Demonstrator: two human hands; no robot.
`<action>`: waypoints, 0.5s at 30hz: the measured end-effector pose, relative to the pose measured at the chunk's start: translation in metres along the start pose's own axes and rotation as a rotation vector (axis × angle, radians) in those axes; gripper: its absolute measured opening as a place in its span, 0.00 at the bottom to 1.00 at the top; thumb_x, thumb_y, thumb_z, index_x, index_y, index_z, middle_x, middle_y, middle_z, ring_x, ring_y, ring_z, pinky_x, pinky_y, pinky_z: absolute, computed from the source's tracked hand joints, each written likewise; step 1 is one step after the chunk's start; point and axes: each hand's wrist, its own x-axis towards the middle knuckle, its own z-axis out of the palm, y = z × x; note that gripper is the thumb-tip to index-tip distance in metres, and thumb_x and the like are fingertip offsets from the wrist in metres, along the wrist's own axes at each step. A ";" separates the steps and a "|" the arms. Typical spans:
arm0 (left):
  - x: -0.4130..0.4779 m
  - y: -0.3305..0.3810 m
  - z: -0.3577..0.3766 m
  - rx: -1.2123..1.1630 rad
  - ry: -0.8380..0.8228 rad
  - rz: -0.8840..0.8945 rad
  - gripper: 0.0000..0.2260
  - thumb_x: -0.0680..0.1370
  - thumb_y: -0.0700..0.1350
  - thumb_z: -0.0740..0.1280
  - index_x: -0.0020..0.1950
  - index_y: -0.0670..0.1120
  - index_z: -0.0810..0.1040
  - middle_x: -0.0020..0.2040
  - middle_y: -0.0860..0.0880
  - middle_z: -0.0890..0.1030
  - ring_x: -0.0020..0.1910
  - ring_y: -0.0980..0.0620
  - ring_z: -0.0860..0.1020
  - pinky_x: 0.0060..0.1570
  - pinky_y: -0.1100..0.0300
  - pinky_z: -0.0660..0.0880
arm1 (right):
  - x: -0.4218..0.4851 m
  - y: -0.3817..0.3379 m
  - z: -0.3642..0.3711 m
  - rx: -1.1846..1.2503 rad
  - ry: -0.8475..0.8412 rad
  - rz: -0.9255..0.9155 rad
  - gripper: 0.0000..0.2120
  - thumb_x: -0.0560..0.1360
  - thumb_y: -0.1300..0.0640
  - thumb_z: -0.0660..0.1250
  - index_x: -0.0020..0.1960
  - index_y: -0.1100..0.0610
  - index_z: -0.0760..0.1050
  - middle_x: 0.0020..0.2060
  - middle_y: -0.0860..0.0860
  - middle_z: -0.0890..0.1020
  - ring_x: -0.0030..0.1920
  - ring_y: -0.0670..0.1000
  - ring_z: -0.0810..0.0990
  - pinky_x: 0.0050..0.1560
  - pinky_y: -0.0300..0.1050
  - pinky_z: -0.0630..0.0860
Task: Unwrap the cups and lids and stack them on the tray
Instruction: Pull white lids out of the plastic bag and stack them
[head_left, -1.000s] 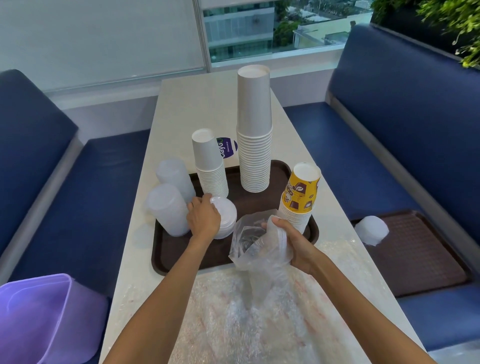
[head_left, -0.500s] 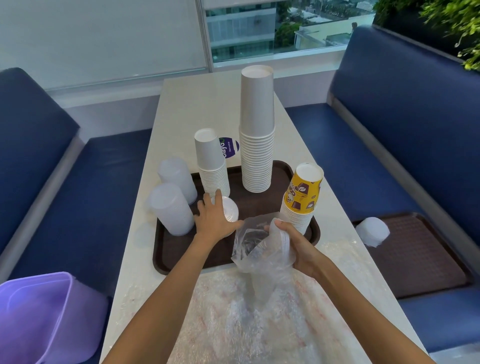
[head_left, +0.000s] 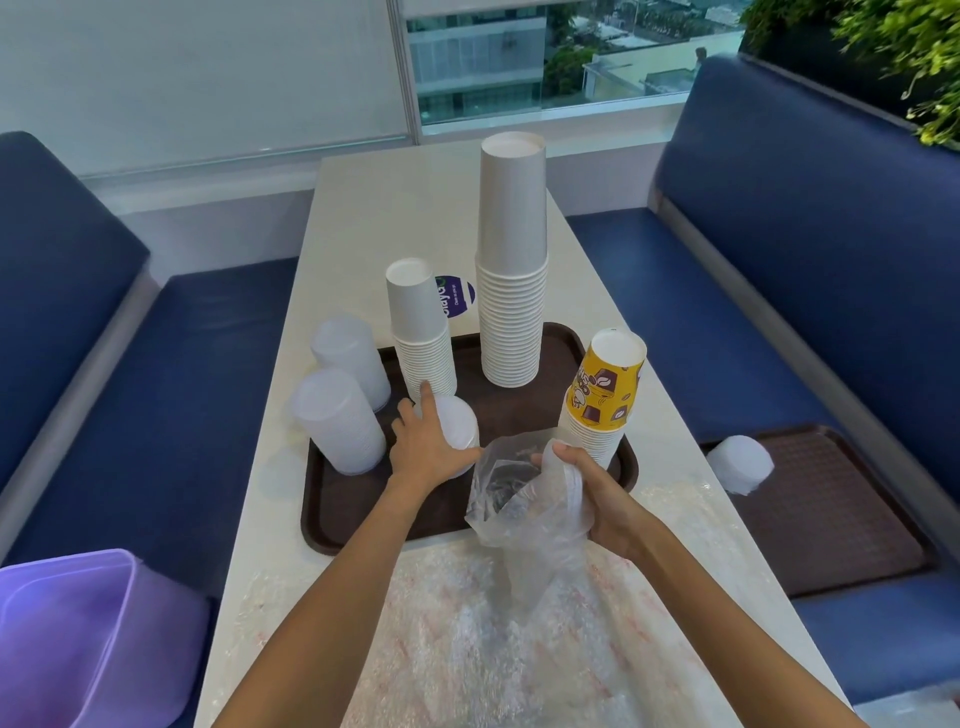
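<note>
Your left hand lies flat and open on the white lids on the brown tray. Your right hand squeezes the clear plastic bag tight, by the yellow cups.

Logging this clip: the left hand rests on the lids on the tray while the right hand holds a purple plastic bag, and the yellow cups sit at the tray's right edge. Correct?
Not quite. The bag in the right hand is clear, not purple, as the head view shows. The rest stands: the left hand rests on the lids on the tray, and the yellow cups sit at its right edge.
</note>
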 end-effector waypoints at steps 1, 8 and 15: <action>-0.001 0.000 0.001 0.005 0.000 0.003 0.53 0.66 0.64 0.73 0.77 0.48 0.42 0.72 0.40 0.55 0.70 0.38 0.60 0.63 0.44 0.67 | 0.000 0.000 0.000 0.004 -0.002 -0.008 0.19 0.66 0.42 0.63 0.53 0.50 0.74 0.49 0.53 0.80 0.51 0.54 0.78 0.50 0.50 0.77; 0.003 0.003 0.004 0.045 -0.005 -0.015 0.51 0.67 0.61 0.74 0.77 0.47 0.44 0.72 0.39 0.55 0.70 0.38 0.60 0.63 0.45 0.68 | 0.001 0.001 -0.002 0.027 0.011 -0.019 0.20 0.66 0.42 0.63 0.54 0.50 0.74 0.51 0.54 0.80 0.52 0.54 0.78 0.50 0.50 0.76; 0.002 0.004 -0.006 0.065 -0.023 0.013 0.54 0.67 0.64 0.73 0.77 0.47 0.40 0.75 0.39 0.51 0.73 0.39 0.54 0.68 0.43 0.62 | 0.001 0.002 -0.002 0.001 0.002 -0.024 0.20 0.65 0.41 0.64 0.53 0.50 0.75 0.51 0.54 0.80 0.54 0.55 0.78 0.56 0.54 0.76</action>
